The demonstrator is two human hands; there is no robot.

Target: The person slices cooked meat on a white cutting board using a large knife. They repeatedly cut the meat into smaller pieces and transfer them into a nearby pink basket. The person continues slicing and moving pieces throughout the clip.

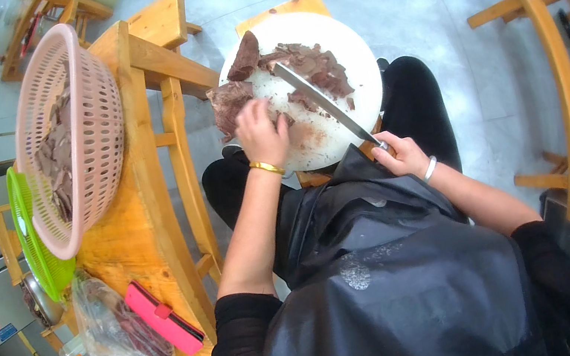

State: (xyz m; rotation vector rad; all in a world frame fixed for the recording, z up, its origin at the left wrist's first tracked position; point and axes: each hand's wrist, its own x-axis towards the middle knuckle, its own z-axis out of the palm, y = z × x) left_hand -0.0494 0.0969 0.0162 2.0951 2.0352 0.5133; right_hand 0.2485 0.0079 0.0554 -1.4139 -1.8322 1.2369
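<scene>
My right hand (400,153) is closed round the handle of a long knife (326,105), whose blade slants up and left over a round white cutting board (360,52). My left hand (262,134), slightly blurred, is at the board's left side, its fingers at the lower edge of a large chunk of dark cooked meat (231,105). Whether it grips anything I cannot tell. A second dark chunk (244,57) lies just above that one. Thin meat slices (314,65) are heaped on the upper and right part of the board, with crumbs scattered near my left hand.
On the wooden table (126,244) to the left, a pink plastic basket (103,123) holds sliced meat, beside a green basket (42,247). A clear plastic bag with meat (117,325) and a pink phone case (164,317) lie nearer. A wooden bench (559,92) stands at right.
</scene>
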